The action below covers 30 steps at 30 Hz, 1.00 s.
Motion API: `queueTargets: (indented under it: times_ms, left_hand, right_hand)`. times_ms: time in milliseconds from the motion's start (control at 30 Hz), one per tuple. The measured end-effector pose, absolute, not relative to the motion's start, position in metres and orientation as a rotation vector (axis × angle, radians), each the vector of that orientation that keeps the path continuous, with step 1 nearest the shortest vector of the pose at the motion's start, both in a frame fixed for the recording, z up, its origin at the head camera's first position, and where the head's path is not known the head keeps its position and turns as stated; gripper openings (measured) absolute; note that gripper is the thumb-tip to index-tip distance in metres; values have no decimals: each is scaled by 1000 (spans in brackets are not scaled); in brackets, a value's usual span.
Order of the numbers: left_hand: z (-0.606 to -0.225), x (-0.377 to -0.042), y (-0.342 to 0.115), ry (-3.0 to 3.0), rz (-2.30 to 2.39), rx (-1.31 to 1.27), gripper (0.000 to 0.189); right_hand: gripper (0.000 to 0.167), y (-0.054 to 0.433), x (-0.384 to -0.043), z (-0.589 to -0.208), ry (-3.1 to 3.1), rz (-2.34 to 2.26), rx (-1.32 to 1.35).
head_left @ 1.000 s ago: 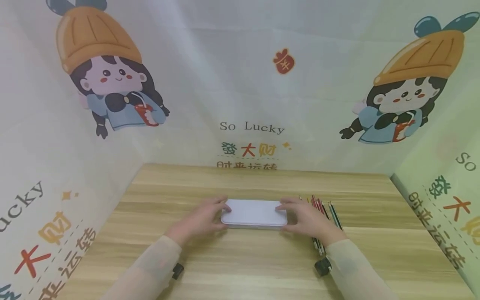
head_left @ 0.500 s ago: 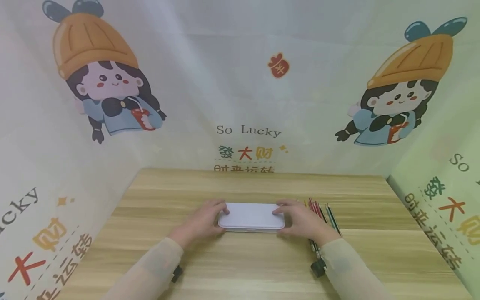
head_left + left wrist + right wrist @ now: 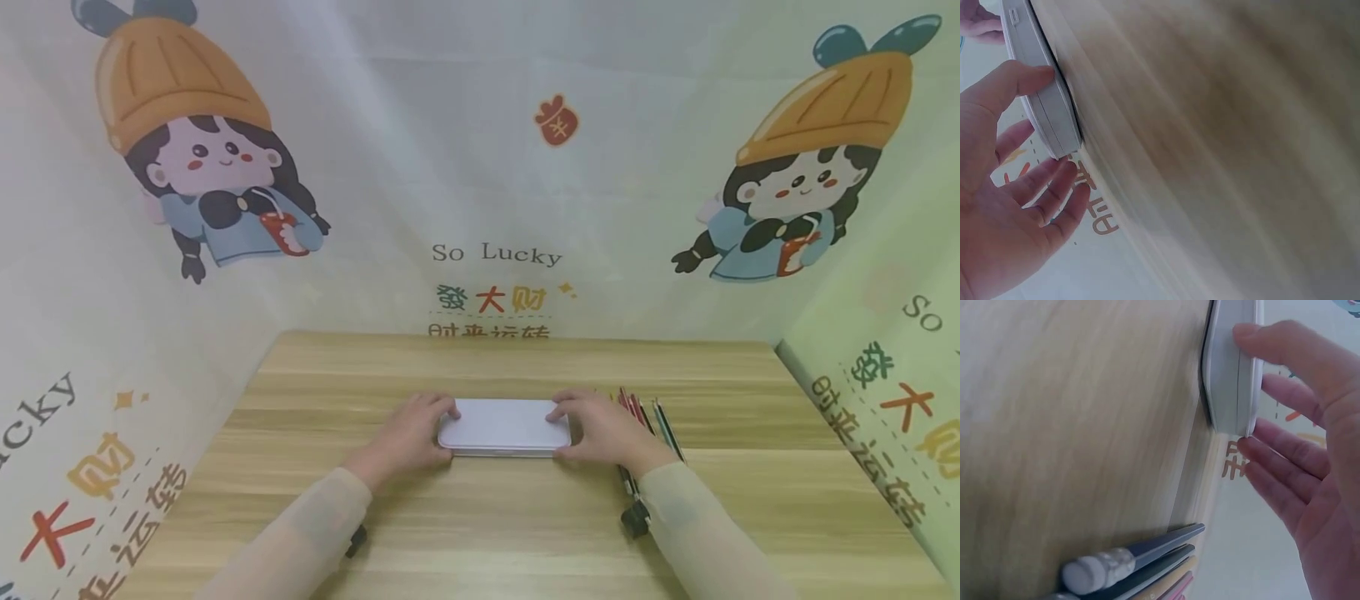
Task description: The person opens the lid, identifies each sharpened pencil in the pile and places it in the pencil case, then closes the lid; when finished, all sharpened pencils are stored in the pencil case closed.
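A white, flat pencil case (image 3: 504,425) with rounded corners lies closed on the wooden table. My left hand (image 3: 408,432) holds its left end, index fingertip on the lid and thumb on the front side. At the opposite end, my right hand (image 3: 606,430) grips the case in the same way. The left wrist view shows the left thumb (image 3: 1036,78) pressed to the case's side, the other fingers spread around its end. In the right wrist view, the right thumb (image 3: 1247,339) lies across the seam between lid and base.
Several pencils (image 3: 667,429) lie on the table just right of the case, partly hidden by the right hand and forearm. Their eraser ends point toward the near side. A printed white cloth (image 3: 495,167) hangs behind the table (image 3: 495,533) and along both sides.
The right thumb has slid slightly left along the case's front. Both hands stay at its ends, and the case lies in nearly the same place. The head view has shifted a little.
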State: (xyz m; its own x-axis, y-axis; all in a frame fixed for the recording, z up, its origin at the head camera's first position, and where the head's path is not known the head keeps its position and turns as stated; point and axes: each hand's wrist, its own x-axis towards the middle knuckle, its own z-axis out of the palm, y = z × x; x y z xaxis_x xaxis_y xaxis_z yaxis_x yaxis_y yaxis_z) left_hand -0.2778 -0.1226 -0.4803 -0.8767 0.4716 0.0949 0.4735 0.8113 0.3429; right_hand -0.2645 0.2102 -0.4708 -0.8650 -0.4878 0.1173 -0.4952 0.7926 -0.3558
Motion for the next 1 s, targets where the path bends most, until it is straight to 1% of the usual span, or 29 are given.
queueTargets:
  times_ms: [200, 433, 1000]
  left_hand:
    - [-481, -280, -123, -2957, -560, -764, 59]
    - [-482, -283, -123, -2960, -611, -754, 62]
    - [-481, -291, -123, -2972, -614, -791, 61]
  right_hand:
    - [45, 213, -270, -472, -2910, 678, 870]
    - [50, 216, -274, -471, -2885, 671, 934]
    - [50, 218, -282, -472, -2845, 584, 1015]
